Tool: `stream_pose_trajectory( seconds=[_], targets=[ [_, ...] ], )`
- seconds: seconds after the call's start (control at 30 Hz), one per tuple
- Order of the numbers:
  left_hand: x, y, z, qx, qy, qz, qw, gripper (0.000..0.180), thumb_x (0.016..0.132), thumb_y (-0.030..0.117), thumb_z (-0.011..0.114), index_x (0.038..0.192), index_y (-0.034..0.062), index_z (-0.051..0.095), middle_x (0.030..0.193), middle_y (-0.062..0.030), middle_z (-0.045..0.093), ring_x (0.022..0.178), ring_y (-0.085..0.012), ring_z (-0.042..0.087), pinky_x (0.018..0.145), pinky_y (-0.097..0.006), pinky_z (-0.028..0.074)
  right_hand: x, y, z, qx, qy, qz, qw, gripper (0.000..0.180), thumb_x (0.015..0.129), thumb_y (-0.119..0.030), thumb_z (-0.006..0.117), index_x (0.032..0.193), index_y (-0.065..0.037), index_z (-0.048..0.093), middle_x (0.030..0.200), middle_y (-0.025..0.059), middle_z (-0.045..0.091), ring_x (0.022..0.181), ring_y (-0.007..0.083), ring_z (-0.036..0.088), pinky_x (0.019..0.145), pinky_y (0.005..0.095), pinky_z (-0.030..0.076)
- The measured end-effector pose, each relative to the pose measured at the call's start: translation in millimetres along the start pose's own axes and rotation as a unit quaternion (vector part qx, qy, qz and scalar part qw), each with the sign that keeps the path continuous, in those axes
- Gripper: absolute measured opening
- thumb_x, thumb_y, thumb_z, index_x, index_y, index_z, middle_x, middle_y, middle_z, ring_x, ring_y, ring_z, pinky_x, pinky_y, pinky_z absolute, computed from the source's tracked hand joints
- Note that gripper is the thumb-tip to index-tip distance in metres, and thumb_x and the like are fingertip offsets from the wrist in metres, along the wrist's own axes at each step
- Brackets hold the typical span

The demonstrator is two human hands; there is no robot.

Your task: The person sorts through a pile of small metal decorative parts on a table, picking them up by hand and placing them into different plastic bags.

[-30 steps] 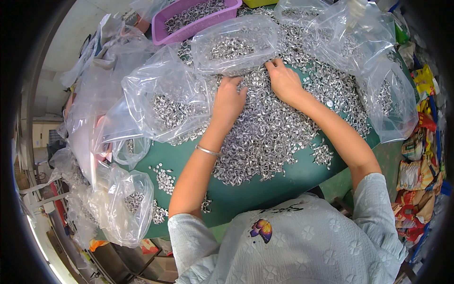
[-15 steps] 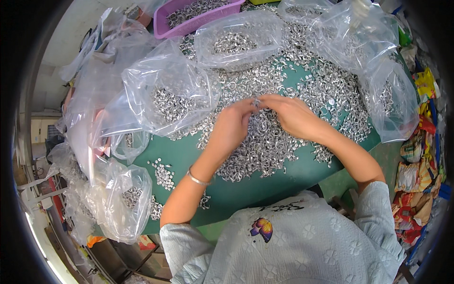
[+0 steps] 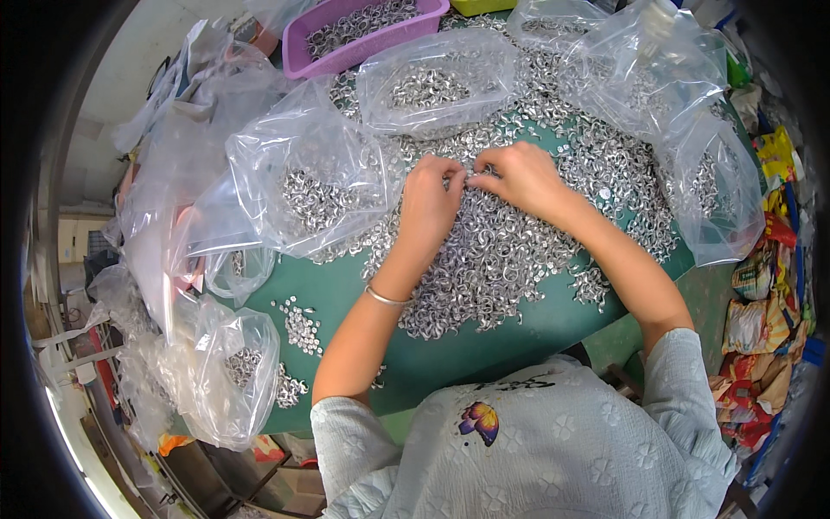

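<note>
My left hand (image 3: 431, 192) and my right hand (image 3: 524, 180) meet above a heap of small, curved, ring-like silvery metal pieces (image 3: 484, 264). The fingers of both are pinched together, tip to tip. Between the fingertips shows a small silvery metal piece (image 3: 470, 176), partly hidden, its exact shape too small to make out. The heap spreads on a green tabletop (image 3: 432, 368) under and around both hands. A clear plastic bag (image 3: 259, 173) with more such pieces lies just left of my left hand.
Beyond my hands are another clear bag of pieces (image 3: 376, 91) and a purple basket (image 3: 298, 52) holding more. Clear bags (image 3: 722, 233) line the right edge. At the left sit a cluster of small round pieces (image 3: 302, 331) and a bulging clear bag (image 3: 212, 389). Colourful packages (image 3: 743, 329) are stacked at right.
Both hands have shifted slightly away from me, and their fingertips have drawn a little apart. My left forearm has moved to the right. The bags stay in place.
</note>
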State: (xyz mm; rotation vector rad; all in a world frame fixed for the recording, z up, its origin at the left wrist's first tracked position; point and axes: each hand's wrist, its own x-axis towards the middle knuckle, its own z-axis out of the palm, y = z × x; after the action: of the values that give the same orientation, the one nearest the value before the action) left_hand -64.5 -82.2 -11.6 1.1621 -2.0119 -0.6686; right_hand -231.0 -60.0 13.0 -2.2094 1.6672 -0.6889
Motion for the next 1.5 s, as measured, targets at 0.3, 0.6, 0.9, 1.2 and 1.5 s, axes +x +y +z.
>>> stream_pose_trajectory(
  seconds=[0.3, 0.6, 0.9, 1.2, 1.5],
  targets=[
    [-9, 1, -16, -0.004, 0.02, -0.059, 0.998, 0.013, 0.077, 0.003, 0.062, 0.089, -0.0008, 0.062, 0.077, -0.0086, 0.059, 0.056, -0.0135, 0.048, 0.054, -0.028, 0.041, -1, 6, -11, 0.269, -0.03, 0.089, 0.959, 0.008, 0.079, -0.012, 0.057, 0.075, -0.005, 0.054, 0.053, -0.0025, 0.046, 0.041, 0.0098, 0.038, 0.04, 0.0246, 0.031],
    [-6, -6, -14, 0.028, -0.015, -0.023, 0.999, 0.021, 0.076, 0.003, 0.063, 0.096, 0.0001, 0.061, 0.077, -0.0092, 0.057, 0.058, -0.0167, 0.05, 0.057, -0.029, 0.043, 1, 45, -25, 0.384, -0.124, 0.199, 0.893, 0.017, 0.088, -0.013, 0.049, 0.089, 0.001, 0.059, 0.066, 0.0037, 0.057, 0.046, 0.0098, 0.046, 0.043, 0.0261, 0.037],
    [-3, -7, -14, 0.063, 0.007, -0.031, 0.998, 0.019, 0.076, 0.003, 0.062, 0.095, -0.0006, 0.061, 0.079, -0.0135, 0.057, 0.069, -0.0259, 0.057, 0.063, -0.034, 0.045, 22, 37, -16, 0.037, 0.031, 0.085, 0.995, 0.02, 0.08, -0.024, 0.063, 0.083, -0.005, 0.065, 0.071, 0.0167, 0.062, 0.071, 0.0338, 0.061, 0.064, 0.0422, 0.047],
    [9, -8, -11, 0.037, -0.002, -0.062, 0.997, 0.018, 0.076, 0.002, 0.062, 0.093, -0.0018, 0.061, 0.082, -0.016, 0.058, 0.074, -0.0305, 0.058, 0.069, -0.036, 0.046, 27, 45, -4, 0.216, 0.096, 0.097, 0.967, 0.019, 0.077, -0.021, 0.063, 0.078, -0.003, 0.064, 0.064, 0.0084, 0.062, 0.061, 0.0202, 0.059, 0.056, 0.033, 0.044],
    [12, -20, -5, 0.103, 0.02, -0.033, 0.994, 0.021, 0.078, 0.002, 0.06, 0.098, -0.0023, 0.059, 0.095, -0.0195, 0.055, 0.085, -0.0378, 0.056, 0.074, -0.041, 0.045, 14, 72, -40, 0.374, -0.106, 0.236, 0.891, 0.018, 0.084, -0.015, 0.051, 0.081, 0.0, 0.061, 0.062, 0.0021, 0.056, 0.053, 0.0099, 0.048, 0.049, 0.0246, 0.037]
  ],
)
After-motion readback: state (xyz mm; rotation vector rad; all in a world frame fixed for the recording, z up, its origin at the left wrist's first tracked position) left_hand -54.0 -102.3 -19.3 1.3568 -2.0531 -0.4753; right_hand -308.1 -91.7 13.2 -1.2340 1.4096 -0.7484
